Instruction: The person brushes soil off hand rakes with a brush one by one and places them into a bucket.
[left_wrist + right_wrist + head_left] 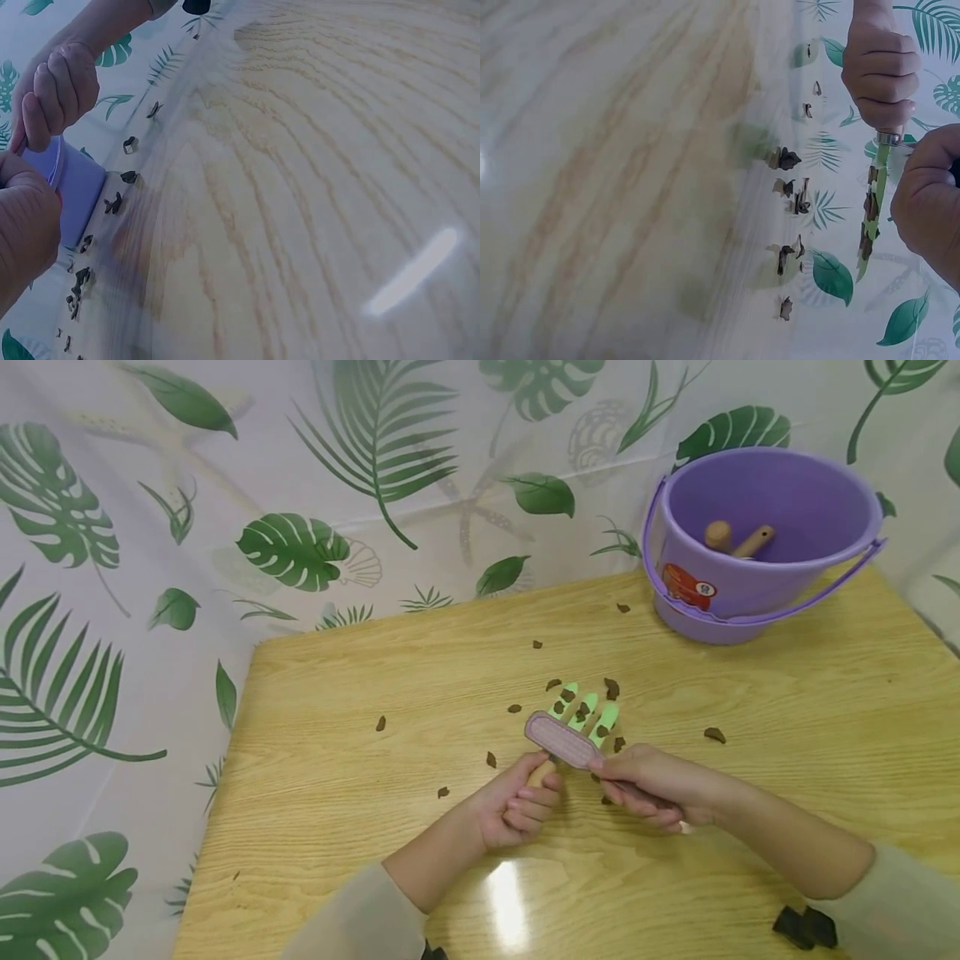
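Observation:
My left hand (517, 806) grips the wooden handle of a small hand fork with light green tines (609, 717). Brown flakes cling to the tines, plain too on the green fork (882, 180) in the right wrist view. In my right hand (652, 785) is the handle of a flat mauve tool with a rounded rectangular head (562, 739), perhaps a brush. That head lies across the fork's neck in the head view, covering the base of the tines; I cannot tell whether they touch. Only the hands show well in the left wrist view.
A purple bucket (757, 585) with its handle down stands at the back right, wooden handles (756, 540) inside it. Brown flakes (715, 735) are scattered over the wooden table (337, 827). A leaf-printed cloth (420, 552) hangs behind the table.

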A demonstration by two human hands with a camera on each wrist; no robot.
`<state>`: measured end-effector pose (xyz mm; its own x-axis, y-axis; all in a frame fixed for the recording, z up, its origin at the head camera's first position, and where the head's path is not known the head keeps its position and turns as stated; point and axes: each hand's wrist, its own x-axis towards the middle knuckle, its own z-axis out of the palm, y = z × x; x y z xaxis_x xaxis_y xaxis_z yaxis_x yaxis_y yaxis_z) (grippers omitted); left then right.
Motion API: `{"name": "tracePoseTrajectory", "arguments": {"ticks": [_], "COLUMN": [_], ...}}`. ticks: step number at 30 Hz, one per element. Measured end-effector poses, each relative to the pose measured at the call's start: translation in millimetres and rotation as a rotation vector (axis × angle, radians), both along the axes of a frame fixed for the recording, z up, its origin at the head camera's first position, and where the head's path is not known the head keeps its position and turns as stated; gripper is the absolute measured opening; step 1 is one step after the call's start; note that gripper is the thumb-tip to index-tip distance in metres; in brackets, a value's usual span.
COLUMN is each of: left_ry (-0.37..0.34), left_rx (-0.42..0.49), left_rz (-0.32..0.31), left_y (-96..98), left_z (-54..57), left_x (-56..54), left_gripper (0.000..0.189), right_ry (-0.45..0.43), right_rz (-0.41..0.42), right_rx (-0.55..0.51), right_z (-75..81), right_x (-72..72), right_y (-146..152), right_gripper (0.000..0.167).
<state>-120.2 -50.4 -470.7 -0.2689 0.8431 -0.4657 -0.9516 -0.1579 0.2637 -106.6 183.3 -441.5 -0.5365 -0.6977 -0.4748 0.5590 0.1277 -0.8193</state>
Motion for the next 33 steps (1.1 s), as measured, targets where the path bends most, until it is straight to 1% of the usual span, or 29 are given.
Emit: {"name": "tracePoseTrajectory", "arguments": {"ticks": [8,15,21,24,28,31,33], "left_ry": [0.038,0.063,0.013,-0.016,-0.011,0.011,-0.002], "left_rx": [0.001,-0.007,0.000,0.000,-0.008,-0.006,0.002], "left_rz": [-0.003,-0.011,-0.015,-0.005,0.020,0.019,0.005], "left_y": [-2.4,-5.4,-6.8,-7.2,-7.8,-9.2,-11.5], "left_z": [-1.5,-4.3,-4.5,-4.6,-6.7,-8.5,-8.8], "left_x": [1.9,3.6,3.9,4.1,5.3,6.3,6.8], "left_gripper": [0.045,0.047,0.049,0.048,0.047,0.047,0.047], "right_ry": [-0.027,-0.008,0.024,0.045,0.064,0.074,0.086], "right_rz": [-0.033,-0.017,-0.003,-0.001,-0.005,0.006,0.015], "right_rx": [0.035,0.090,0.100,0.119,0.161,0.182,0.192], "right_z": [-8.3,-13.9,-15.4,-15.5,-16.9,-18.3,-19.5], "right_x": [-1.3,-5.1,-6.9,-7.8,-8.9,-10.2,-12.0], "right_y": [-2.7,-1.2,0.9,0.3,-1.4,-0.8,1.4], "right_gripper": [0.041,0.040,0.040,0.041,0.041,0.041,0.041]}}
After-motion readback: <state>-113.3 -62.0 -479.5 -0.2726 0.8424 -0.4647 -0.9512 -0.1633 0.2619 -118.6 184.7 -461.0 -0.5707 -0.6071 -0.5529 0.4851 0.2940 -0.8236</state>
